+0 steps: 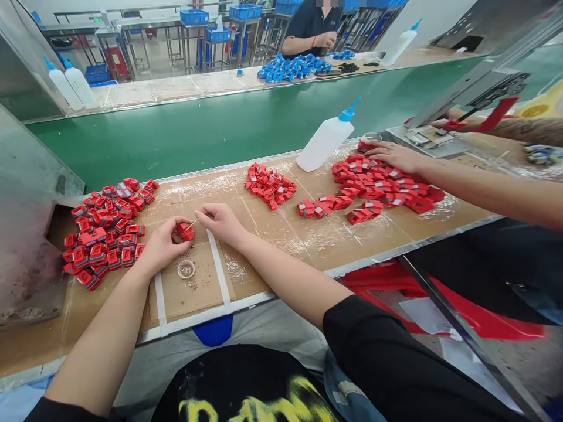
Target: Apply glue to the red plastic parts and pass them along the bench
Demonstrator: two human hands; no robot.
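My left hand is closed on a small red plastic part, held a little above the brown work surface. In my right hand, thumb and fingers pinch a thin wooden stick, whose tip reaches the red part. Just below my left hand stands a small clear cup; its contents are hard to make out. A heap of red and grey parts lies to the left of my left hand. Beyond my right hand is a smaller pile of red parts.
A white squeeze bottle leans at the table's far side. On the right, a co-worker's hand rests by a large red pile. A green conveyor belt runs behind. Across it, another person works near blue parts. A metal housing borders the left.
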